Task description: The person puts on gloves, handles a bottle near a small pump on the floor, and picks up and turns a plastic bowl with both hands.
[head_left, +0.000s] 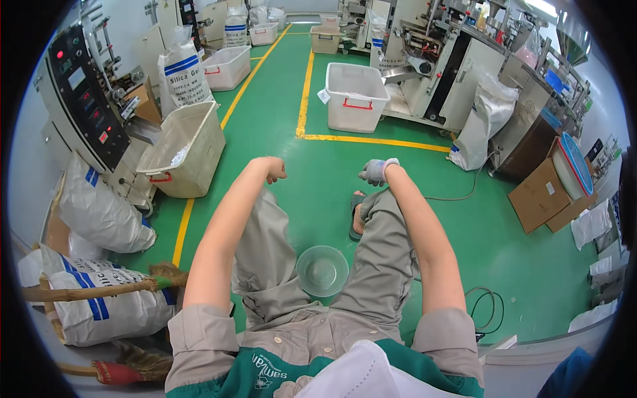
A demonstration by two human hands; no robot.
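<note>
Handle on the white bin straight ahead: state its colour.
Red; the handle shows best in the head view.

Bright, even, cool-white indoor light. Glowing lamp [541, 8] above, past floor's [491, 262] far right corner. Soft sheen on floor; shadows faint, diffuse. Left hand [271, 170] and right hand [378, 172] fairly sharp. Machines [355, 26] by floor's far edge softer. Fisheye curves left yellow line [182, 233]; corners black.

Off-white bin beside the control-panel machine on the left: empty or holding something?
Not empty: white material shows inside the bin. How deep, I cannot tell.
</note>
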